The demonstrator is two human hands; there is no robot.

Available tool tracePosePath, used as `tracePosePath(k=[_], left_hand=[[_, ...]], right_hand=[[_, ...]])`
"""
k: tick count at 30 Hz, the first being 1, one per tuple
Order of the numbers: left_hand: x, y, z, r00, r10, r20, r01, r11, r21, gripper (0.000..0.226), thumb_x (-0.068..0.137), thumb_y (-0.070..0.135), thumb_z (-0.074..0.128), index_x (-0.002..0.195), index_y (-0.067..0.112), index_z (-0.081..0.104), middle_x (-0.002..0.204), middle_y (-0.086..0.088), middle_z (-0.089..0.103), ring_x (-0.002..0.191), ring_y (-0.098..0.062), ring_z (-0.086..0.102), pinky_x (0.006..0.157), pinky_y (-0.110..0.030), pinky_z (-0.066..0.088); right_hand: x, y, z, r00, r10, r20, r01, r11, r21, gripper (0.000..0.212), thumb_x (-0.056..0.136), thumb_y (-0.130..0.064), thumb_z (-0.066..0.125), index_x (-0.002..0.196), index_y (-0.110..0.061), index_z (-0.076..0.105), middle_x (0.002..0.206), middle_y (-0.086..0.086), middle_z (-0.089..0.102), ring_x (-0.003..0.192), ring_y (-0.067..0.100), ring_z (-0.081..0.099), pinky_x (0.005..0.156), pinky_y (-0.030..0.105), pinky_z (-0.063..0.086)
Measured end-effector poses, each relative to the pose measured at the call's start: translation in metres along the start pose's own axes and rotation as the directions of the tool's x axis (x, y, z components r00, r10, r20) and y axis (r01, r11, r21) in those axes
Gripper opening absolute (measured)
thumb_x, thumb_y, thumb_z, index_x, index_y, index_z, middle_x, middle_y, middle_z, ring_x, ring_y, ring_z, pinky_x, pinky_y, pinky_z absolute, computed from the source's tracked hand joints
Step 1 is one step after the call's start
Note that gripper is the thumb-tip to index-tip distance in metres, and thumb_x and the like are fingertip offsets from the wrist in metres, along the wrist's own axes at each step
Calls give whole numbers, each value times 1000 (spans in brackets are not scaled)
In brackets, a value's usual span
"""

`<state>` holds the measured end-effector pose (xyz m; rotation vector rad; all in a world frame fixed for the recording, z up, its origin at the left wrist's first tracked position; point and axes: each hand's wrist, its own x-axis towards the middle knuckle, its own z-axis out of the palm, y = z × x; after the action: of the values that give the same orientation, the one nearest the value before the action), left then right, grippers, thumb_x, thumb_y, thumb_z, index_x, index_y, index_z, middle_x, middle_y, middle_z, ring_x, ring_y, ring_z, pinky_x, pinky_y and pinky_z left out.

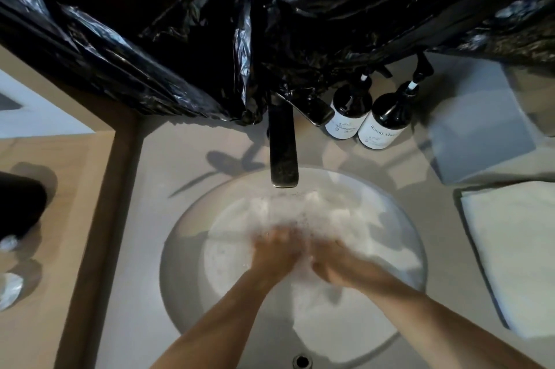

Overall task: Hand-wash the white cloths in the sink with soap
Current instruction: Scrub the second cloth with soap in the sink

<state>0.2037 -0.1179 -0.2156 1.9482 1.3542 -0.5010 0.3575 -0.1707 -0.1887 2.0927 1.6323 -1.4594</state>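
A round white sink [180, 272] holds soapy water and a wet white cloth [354, 218] spread across its middle and right side. My left hand [274, 251] and my right hand [336, 263] are side by side in the foam at the centre of the basin, both blurred by motion. Their fingers curl down into the cloth and bunch it between them. A black faucet [283, 152] juts over the far rim of the basin. Whether water runs from it is unclear.
Two dark pump bottles [348, 110] [387, 122] with white labels stand behind the sink on the right. A grey box [477, 125] and a folded white towel [516, 251] lie on the counter at right. Black plastic sheeting [210, 23] hangs across the back.
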Motion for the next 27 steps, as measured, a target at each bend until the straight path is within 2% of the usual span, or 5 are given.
tracePosePath(k=[5, 10, 16, 21, 27], left_hand=[[-13, 20, 14, 990, 56, -126, -60, 998, -21, 103, 60, 84, 46, 145, 29, 28, 146, 4, 33, 139, -21, 28, 110, -42, 22], [-12, 30, -1, 987, 28, -157, -66, 969, -239, 44, 96, 26, 57, 138, 20, 48, 140, -4, 49, 131, -26, 44, 95, -20, 38], [-57, 15, -53, 983, 35, -182, -147, 744, -652, 25, 101, 23, 50, 78, 21, 60, 75, 12, 56, 75, -9, 51, 72, -19, 37], [-104, 10, -110, 977, -16, -212, -186, 425, -886, 23, 100, 30, 51, 89, 22, 69, 75, 14, 68, 77, -6, 62, 70, -18, 49], [-146, 33, -146, 933, 44, -357, -357, 238, -903, 35, 98, 21, 48, 76, 27, 75, 65, 11, 70, 67, -1, 67, 65, -17, 52]], right_hand=[[-38, 23, -27, 993, -74, -97, 86, 988, 130, 43, 101, -16, 43, 144, -24, 43, 139, -15, 38, 137, 9, 34, 107, 13, 21], [-66, 30, -25, 994, -58, -90, 61, 998, 28, 52, 100, -28, 48, 150, -22, 31, 156, -3, 27, 145, 12, 20, 114, 20, 14], [-81, 23, -28, 996, -60, -66, 69, 987, 147, 97, 85, -32, 70, 154, -35, 2, 160, -15, 2, 147, 6, 5, 117, 23, 12], [-61, 3, -18, 983, -174, -53, 181, 964, 196, 132, 65, -45, 85, 148, -46, -17, 156, -26, -5, 145, 3, 2, 120, 33, 14], [-18, -51, 25, 952, -234, -198, 294, 878, 378, 128, 48, -57, 90, 150, -36, 16, 142, -19, 35, 136, 15, 36, 110, 32, 34]])
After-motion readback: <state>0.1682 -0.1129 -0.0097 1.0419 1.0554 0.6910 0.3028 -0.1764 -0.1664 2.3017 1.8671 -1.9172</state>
